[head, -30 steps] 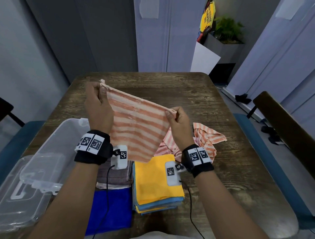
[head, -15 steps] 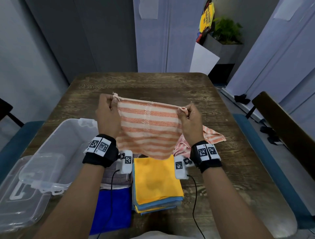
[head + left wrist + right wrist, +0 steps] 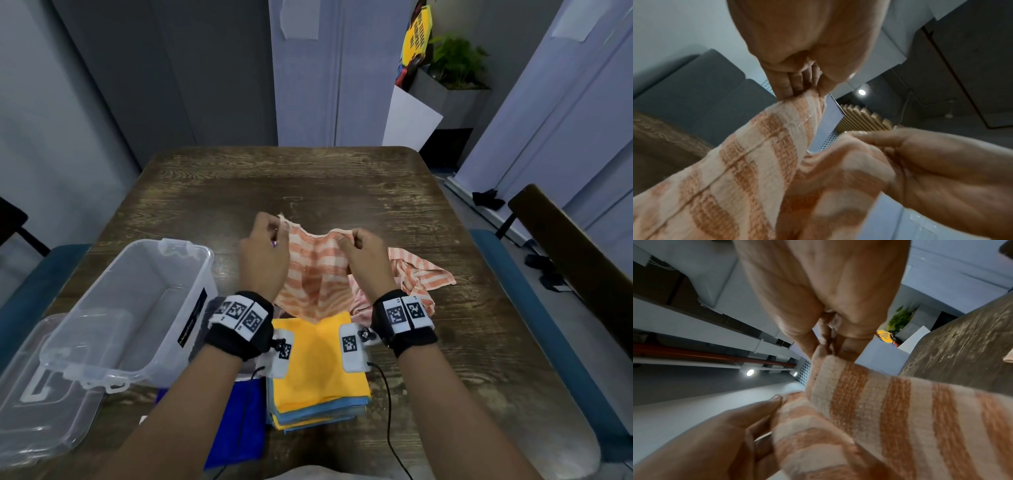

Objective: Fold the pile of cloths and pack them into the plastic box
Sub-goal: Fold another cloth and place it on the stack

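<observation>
Striped cloth [image 3: 315, 277] pinched at top corners by left hand [image 3: 263, 253] and right hand [image 3: 366, 257]. Corners best matched squarely, sag pulled out.

The striped cloth [image 3: 317, 274] is showing orange and cream bands; yellow cloth [image 3: 318, 370] and blue cloth [image 3: 255, 428] are looking plain.
</observation>
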Demonstrator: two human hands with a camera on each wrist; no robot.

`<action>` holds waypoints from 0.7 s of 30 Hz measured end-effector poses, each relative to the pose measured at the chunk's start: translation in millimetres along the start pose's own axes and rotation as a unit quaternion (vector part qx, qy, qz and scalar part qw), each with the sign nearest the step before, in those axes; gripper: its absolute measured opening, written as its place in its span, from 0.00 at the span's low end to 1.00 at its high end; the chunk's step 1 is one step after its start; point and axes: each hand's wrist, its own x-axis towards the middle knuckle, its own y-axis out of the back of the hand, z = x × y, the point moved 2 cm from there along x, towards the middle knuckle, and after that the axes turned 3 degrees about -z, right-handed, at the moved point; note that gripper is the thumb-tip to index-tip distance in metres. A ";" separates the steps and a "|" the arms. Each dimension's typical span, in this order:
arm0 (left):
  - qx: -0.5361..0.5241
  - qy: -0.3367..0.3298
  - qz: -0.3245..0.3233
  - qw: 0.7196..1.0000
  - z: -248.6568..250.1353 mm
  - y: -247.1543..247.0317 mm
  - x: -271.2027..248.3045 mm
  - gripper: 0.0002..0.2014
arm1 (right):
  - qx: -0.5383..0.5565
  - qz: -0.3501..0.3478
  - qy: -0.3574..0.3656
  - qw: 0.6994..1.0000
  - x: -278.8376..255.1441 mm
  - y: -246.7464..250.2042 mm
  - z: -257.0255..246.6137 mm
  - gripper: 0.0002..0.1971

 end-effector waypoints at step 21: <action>-0.058 -0.041 -0.031 0.997 9.9 -28.0 -21.6 0.08 | 0.196 -0.150 -0.025 0.969 -22.5 -10.2 -18.2 0.23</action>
